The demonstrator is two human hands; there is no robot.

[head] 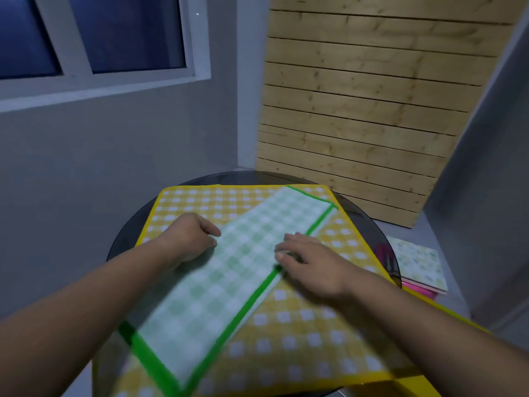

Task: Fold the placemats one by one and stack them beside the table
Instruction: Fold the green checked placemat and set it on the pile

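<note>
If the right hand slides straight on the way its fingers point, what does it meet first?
The right hand lies on the green placemat, fingers pointing left across it. Sliding on, it would probably meet the left hand at the strip's far edge; nothing else shows between them.

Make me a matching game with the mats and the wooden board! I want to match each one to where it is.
Things:
1. green placemat
2. yellow placemat
3. leafy placemat
4. wooden board

Places:
A. standing against the wall
B. down beside the table, on a pink mat
C. spread flat on the table
D. folded into a long strip on top of another mat

Pairs: 1-D, 2-C, 3-B, 4-A
</note>
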